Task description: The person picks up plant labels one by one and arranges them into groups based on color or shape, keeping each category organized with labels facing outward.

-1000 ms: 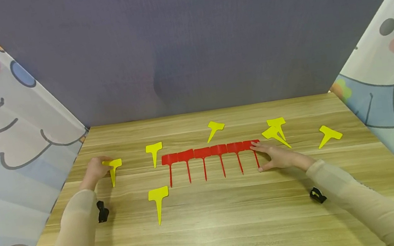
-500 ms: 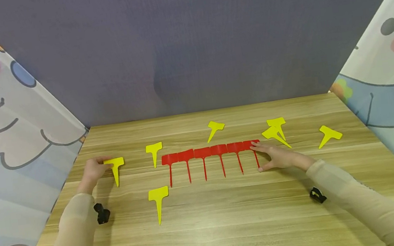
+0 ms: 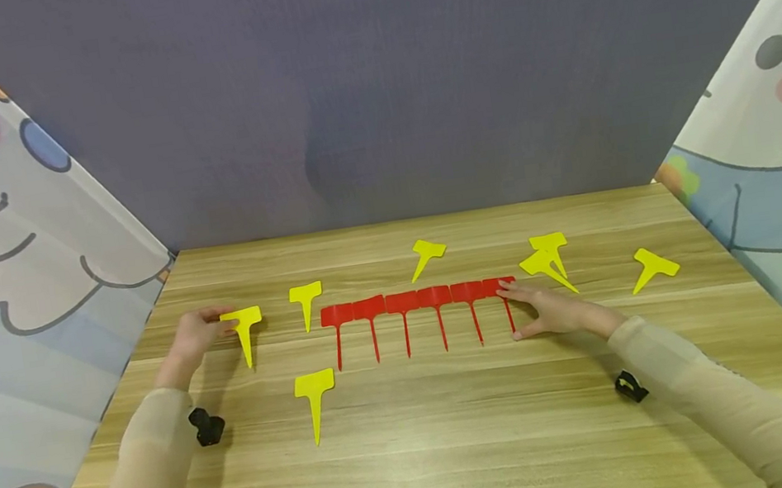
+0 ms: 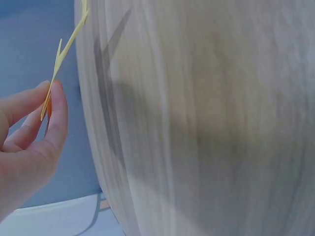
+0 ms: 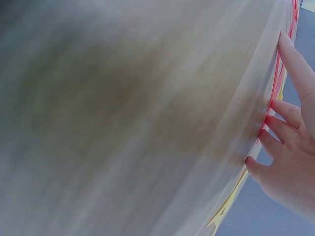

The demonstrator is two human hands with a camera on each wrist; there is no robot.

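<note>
My left hand (image 3: 196,338) pinches one end of the head of a yellow T-shaped plant label (image 3: 246,318) between thumb and fingers. In the left wrist view that label (image 4: 59,60) is seen edge-on, raised over the wood. Several red plant labels (image 3: 402,302) lie side by side in a row at the table's middle, heads touching, stems toward me. My right hand (image 3: 554,311) rests with spread fingers at the right end of this row. Its fingertips touch the head of the last red label (image 3: 491,287), while the thumb is down by that label's stem.
Loose yellow labels lie around the row: one near front (image 3: 314,385), one at left (image 3: 305,294), one behind (image 3: 427,252), an overlapping pair (image 3: 546,264) and one far right (image 3: 653,267). Black wrist pieces (image 3: 207,426) hang by both sleeves. A grey panel (image 3: 385,95) stands behind the table.
The left hand has carried its yellow label a little to the right, toward the red row. My right hand and the labels on the table have stayed put.
</note>
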